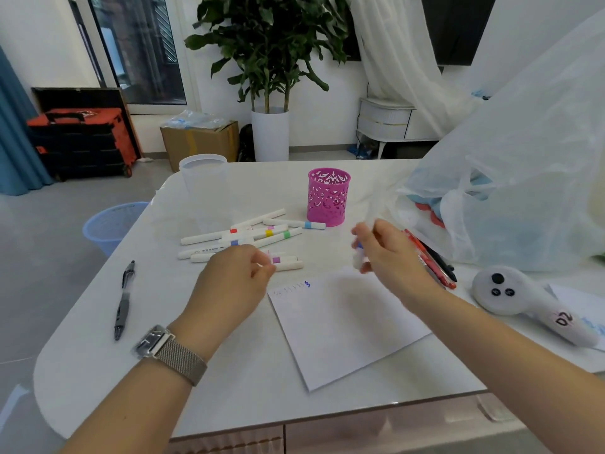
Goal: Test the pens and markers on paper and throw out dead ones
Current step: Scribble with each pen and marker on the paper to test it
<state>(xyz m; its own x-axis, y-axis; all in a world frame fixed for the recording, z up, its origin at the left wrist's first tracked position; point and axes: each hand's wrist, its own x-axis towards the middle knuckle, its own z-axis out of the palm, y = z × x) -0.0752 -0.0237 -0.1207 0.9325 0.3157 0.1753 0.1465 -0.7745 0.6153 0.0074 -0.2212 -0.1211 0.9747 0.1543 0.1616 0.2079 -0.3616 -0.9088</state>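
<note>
Head view, left to right: a blue basket (109,224) stands on the floor, a black pen (123,299) lies on the white table (98,371), then white markers (242,239) are scattered before a pink cup (328,196). The left hand (234,281) hovers over them, fingers curled, seemingly holding nothing. The paper (343,326) lies between the forearms. The right hand (389,250), raised and blurred, grips a white marker (358,258). Red pens (429,260) lie beside a plastic bag (523,191).

"D2" handwritten on white controller handle (563,319), pen scribbles unreadable
</note>
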